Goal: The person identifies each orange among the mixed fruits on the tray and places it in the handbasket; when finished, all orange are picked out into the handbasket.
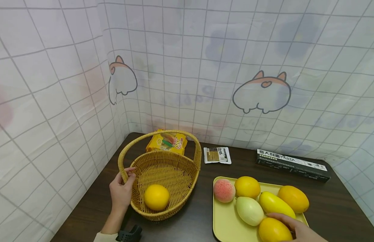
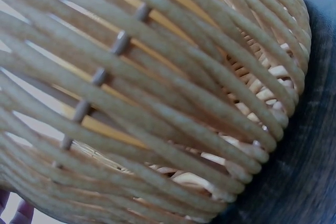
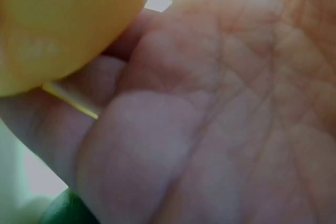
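Note:
A wicker basket [image 1: 187, 195] with a tall arched handle stands on the table at the left, a yellow mango-like fruit [image 1: 156, 197] lying inside. My left hand [image 1: 122, 190] grips its left rim at the foot of the handle. The left wrist view is filled by the woven basket wall [image 2: 136, 87], with fingertips at its lower left corner. On a pale yellow tray [image 1: 224, 222] at the right, the fingers of my right hand [image 1: 295, 228] curl round another yellow mango-like fruit [image 1: 273, 230]. The right wrist view shows that fruit [image 3: 68, 24] against the fingers, close to the palm.
Also on the tray are a pink peach [image 1: 224, 190], a pale green fruit [image 1: 249, 211], a long yellow fruit [image 1: 276, 203] and two orange-yellow fruits [image 1: 247, 187]. Behind stand a yellow packet [image 1: 167, 143], a small sachet [image 1: 217, 155] and a black pasta box [image 1: 292, 164], near a curtain wall.

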### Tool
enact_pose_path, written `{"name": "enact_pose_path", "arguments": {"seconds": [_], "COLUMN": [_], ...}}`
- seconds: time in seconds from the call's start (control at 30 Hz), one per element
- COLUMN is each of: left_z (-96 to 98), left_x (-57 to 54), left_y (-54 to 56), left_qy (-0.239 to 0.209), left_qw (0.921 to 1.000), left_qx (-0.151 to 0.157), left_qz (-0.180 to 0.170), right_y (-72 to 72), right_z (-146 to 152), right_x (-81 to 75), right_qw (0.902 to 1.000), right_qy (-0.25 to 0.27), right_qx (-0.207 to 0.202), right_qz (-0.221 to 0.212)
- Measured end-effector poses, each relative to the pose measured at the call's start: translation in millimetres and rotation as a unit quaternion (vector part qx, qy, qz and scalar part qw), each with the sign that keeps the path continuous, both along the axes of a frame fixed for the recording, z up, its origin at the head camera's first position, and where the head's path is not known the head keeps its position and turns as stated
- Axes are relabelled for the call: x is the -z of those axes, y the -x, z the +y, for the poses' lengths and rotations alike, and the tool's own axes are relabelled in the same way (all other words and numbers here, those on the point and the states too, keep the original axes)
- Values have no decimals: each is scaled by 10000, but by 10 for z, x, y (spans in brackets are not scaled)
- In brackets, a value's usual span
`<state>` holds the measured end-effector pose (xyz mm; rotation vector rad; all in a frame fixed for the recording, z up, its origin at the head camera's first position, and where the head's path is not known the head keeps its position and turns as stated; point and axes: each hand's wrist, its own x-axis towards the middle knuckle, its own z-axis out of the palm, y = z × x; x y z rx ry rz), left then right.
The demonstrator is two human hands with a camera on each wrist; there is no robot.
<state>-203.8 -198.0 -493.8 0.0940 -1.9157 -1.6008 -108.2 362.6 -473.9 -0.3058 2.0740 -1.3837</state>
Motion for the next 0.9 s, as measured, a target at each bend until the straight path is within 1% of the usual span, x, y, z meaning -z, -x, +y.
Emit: {"name": "enact_pose_path", "arguments": {"seconds": [0.07, 0.17, 0.27, 0.33, 0.4, 0.47, 0.5, 0.57, 0.63, 0.7, 0.73, 0.8, 0.9], "left_z": [30, 74, 98, 83, 57, 26, 11, -3, -8, -8, -7, -6, -5], "left_x": [-74, -191, -246, -200, -127, -49, -10, 24, 34, 30, 26, 24, 31], "left_y": [-42, -106, -140, -109, -66, -19, 4, 21, 23, 20, 17, 13, 20], "left_qy": [38, 59, 85, 78, 60, 33, 22, 4, -9, -31, -46, -77, -47], "left_qw": [10000, 10000, 9998, 9999, 9999, 10000, 10000, 10000, 10000, 10000, 10000, 9999, 9999], "left_qx": [14, 70, 120, 101, 59, 15, -9, -17, -1, 17, 28, 44, 35], "left_qz": [10, 26, 114, 105, 98, 74, 47, 62, 86, 78, 68, 68, 95], "right_y": [2, 9, 13, 10, -2, -17, -29, -48, -53, -43, -32, -14, 5], "right_z": [-5, 12, 53, 76, 80, 61, 45, -3, -62, -128, -162, -228, -324], "right_x": [3, 12, 14, 8, -9, -35, -50, -79, -105, -126, -133, -145, -162], "right_qw": [10000, 9998, 9993, 9988, 9975, 9950, 9927, 9845, 9724, 9606, 9563, 9514, 9506], "right_qy": [-44, -85, -40, 59, 89, 100, 61, -37, -213, -393, -442, -432, -174], "right_qx": [54, 121, 257, 364, 552, 737, 850, 1142, 1435, 1746, 1870, 2057, 2257], "right_qz": [-30, 112, 275, 333, 430, 664, 848, 1333, 1825, 2126, 2204, 2250, 2126]}}
